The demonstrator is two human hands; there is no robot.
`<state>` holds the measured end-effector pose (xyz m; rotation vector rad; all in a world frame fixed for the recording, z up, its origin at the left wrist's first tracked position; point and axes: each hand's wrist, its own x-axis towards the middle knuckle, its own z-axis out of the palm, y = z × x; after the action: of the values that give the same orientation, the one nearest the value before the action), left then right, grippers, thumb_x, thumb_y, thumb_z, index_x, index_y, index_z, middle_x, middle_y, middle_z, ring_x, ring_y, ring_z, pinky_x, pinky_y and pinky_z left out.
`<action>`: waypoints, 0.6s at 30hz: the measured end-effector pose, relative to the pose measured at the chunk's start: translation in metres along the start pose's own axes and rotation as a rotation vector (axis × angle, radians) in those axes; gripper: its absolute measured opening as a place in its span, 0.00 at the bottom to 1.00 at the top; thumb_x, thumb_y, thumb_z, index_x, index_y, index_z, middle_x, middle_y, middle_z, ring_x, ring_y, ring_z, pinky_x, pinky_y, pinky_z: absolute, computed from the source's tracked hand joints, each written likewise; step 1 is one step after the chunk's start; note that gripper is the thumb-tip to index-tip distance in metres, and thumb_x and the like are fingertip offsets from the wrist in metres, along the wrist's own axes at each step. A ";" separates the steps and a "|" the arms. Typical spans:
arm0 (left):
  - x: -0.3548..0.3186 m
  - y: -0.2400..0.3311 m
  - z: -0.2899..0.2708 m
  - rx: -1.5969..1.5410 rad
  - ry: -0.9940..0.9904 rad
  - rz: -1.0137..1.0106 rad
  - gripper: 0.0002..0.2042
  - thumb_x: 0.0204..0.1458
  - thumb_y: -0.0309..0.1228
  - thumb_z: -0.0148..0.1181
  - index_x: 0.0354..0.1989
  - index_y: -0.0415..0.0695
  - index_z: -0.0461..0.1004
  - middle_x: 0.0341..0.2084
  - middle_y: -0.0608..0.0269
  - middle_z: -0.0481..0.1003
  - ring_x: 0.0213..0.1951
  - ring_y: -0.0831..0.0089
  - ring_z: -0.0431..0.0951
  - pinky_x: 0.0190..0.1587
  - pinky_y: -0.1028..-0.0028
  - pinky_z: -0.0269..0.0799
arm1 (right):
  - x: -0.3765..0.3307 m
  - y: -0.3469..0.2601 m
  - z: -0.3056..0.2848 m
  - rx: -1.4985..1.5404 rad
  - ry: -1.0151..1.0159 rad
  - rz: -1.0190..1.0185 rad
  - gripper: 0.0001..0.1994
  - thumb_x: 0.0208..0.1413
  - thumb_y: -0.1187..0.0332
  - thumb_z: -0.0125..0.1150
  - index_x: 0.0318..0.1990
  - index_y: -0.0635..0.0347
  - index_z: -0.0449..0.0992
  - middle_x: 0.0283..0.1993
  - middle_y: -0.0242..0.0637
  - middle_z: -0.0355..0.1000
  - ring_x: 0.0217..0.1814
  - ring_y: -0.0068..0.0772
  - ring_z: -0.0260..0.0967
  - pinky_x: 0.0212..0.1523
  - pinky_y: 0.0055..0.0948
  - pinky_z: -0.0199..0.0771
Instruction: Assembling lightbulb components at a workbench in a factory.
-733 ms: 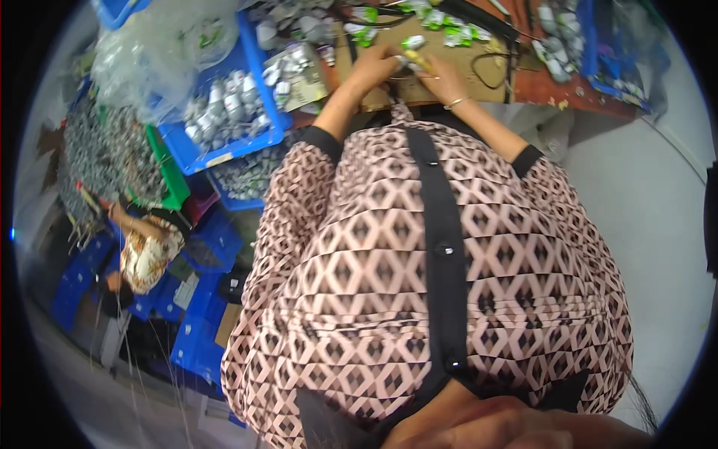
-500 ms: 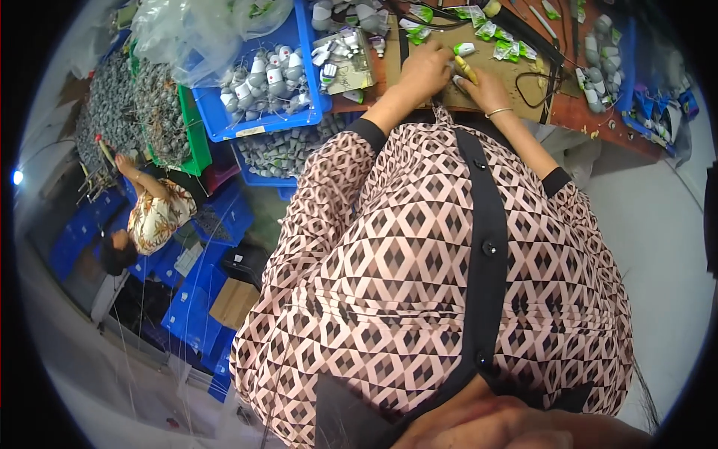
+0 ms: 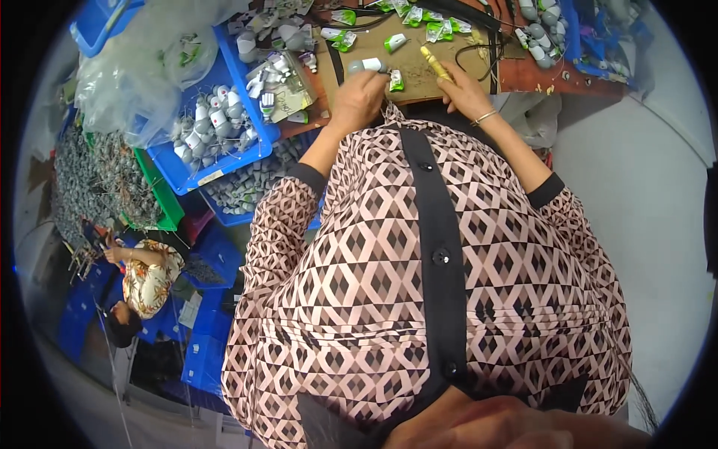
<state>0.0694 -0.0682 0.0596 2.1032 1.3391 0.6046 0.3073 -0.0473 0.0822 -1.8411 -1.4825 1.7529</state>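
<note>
My left hand (image 3: 357, 99) is closed on a grey-and-white bulb-shaped part (image 3: 369, 66) at the near edge of the brown work board (image 3: 419, 82). My right hand (image 3: 465, 93), off to the right, grips a thin tool with a yellow handle (image 3: 434, 63), which points up and to the left; its working end is not visible. Between the hands lies a small green-and-white piece (image 3: 396, 80). Another green-and-white piece (image 3: 395, 42) rests farther back on the board.
Left of the board, a blue crate (image 3: 258, 146) holds several grey-and-white bulb-shaped parts under clear plastic bags (image 3: 127, 82). More green-and-white pieces (image 3: 441, 30) lie at the back. Grey-and-white parts (image 3: 544, 45) are heaped at right. A co-worker (image 3: 153, 273) sits far left.
My hands have moved apart, with the yellow tool still in the right one. The bulb-shaped part now shows in my left hand. The whole view has shifted.
</note>
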 end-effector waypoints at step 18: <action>0.014 0.008 0.036 -0.218 -0.021 -0.426 0.09 0.47 0.30 0.55 0.37 0.45 0.72 0.29 0.53 0.71 0.35 0.54 0.71 0.36 0.63 0.66 | 0.001 0.019 0.014 -0.158 0.157 -0.228 0.15 0.55 0.63 0.51 0.46 0.60 0.64 0.31 0.38 0.70 0.32 0.28 0.69 0.36 0.26 0.67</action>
<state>0.1029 -0.0660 0.0392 1.5829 1.5697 0.5162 0.3047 -0.0625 0.0644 -1.7528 -1.7317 1.3917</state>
